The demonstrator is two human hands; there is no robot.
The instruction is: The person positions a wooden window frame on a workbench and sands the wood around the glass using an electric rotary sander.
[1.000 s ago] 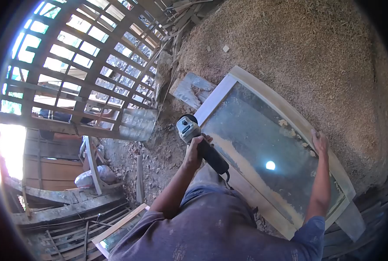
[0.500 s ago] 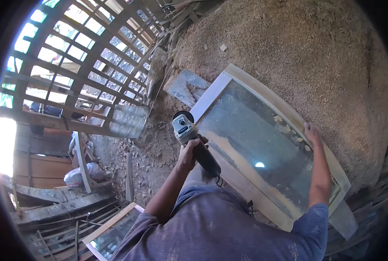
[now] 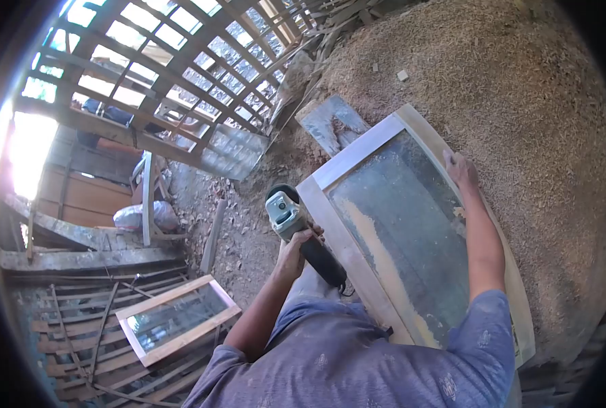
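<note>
My left hand (image 3: pixel 293 253) is wrapped round the body of an angle grinder (image 3: pixel 322 260), whose pale head and dark round disc point away from me. The disc end is close to the left corner of a wooden window frame (image 3: pixel 357 154), though I cannot tell whether they touch. My right hand (image 3: pixel 461 171) is closed over the frame's far right rail. Inside the frame is a dusty glass pane (image 3: pixel 412 211) with a strip of tan dust along its left side. My right forearm crosses over the pane and hides part of it.
A large heap of wood shavings (image 3: pixel 500 88) lies beyond the frame. A worn board (image 3: pixel 330 122) pokes out past its far end. At left, a smaller glazed frame (image 3: pixel 180 318) rests on slats (image 3: pixel 78 340). A wooden lattice (image 3: pixel 160 81) stands at upper left, with a person partly visible behind it.
My view has turned left, bringing the smaller glazed frame fully into sight. My right hand has slid along the rail toward the frame's far corner. The grinder stays in my left hand.
</note>
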